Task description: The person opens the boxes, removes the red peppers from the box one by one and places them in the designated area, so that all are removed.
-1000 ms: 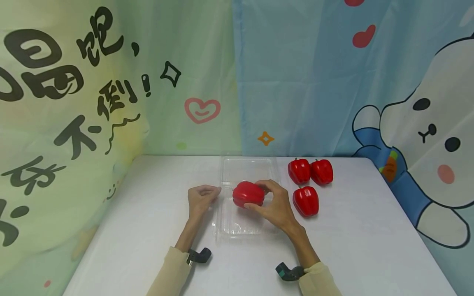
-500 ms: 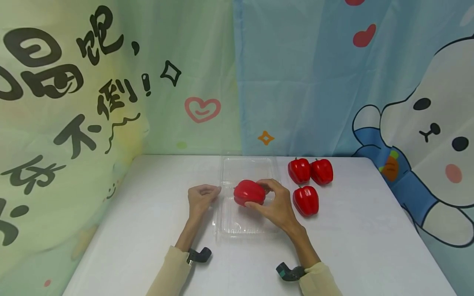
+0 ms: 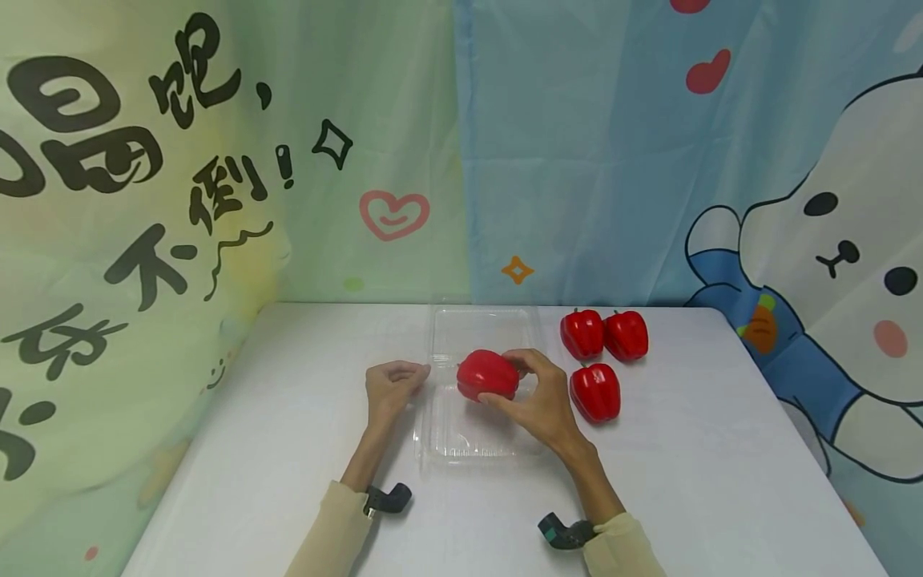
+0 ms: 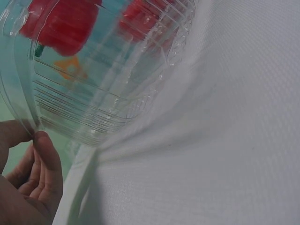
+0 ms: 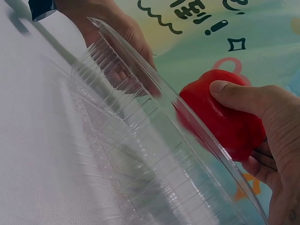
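Observation:
A red bell pepper (image 3: 487, 375) is held in my right hand (image 3: 539, 401), thumb on the near side and fingers round the far side, over a clear plastic clamshell box (image 3: 469, 441). In the right wrist view the pepper (image 5: 220, 112) appears above the box's rim. My left hand (image 3: 392, 389) pinches the box's left rim between thumb and forefinger, plain in the left wrist view, where the hand (image 4: 33, 173) shows at the lower left. The box lies open on the table, its lid part (image 3: 485, 327) toward the back.
To the right of the box sit three more red bell peppers: one nearer (image 3: 595, 393), and a left one (image 3: 582, 333) beside a right one (image 3: 626, 335) farther back. The white table (image 3: 303, 417) ends at a printed curtain (image 3: 577, 200) behind.
The held pepper and my right hand have shifted very slightly to the right and up in the head view. My left hand stays on the box's rim.

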Demonstrator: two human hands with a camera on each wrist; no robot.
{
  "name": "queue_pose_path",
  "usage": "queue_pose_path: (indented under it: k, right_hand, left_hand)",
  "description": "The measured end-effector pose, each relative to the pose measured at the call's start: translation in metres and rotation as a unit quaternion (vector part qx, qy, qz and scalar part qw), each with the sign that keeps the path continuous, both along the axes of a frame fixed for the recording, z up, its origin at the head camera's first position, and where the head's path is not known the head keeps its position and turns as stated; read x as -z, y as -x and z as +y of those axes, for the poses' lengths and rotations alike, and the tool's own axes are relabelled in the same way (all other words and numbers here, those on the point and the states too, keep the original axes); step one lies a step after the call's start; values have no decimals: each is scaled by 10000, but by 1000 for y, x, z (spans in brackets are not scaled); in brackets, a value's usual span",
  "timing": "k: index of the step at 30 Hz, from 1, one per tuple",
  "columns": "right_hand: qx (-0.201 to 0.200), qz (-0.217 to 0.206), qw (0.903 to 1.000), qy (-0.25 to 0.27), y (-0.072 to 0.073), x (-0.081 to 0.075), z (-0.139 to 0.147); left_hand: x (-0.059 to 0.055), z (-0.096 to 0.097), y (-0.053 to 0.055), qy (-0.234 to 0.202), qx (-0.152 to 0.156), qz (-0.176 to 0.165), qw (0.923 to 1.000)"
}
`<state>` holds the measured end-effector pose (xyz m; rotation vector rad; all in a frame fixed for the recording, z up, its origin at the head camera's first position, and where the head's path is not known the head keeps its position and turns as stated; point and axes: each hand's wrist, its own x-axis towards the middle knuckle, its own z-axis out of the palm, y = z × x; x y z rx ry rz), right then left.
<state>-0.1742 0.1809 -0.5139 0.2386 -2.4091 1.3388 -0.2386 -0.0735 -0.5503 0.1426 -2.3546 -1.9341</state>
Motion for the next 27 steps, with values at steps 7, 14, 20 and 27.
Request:
queue_pose_path:
  k: [7,14,20,27]
  right_hand:
    - [72,15,10000,-8,0,0,1]
    - [143,128,9998,-17,-1,-1,2]
    - [184,184,9997,27,-1,-1,3]
    - [226,215,9995,-3,-2,0,3]
  left_hand:
    - [-1,1,-1,59,-39,-31,10000]
    - [-3,1,-1,-3,-26,10,10000]
    - [-3,0,0,-89,-13,-35,10000]
    - [-3,0,0,-62,-24,-20,10000]
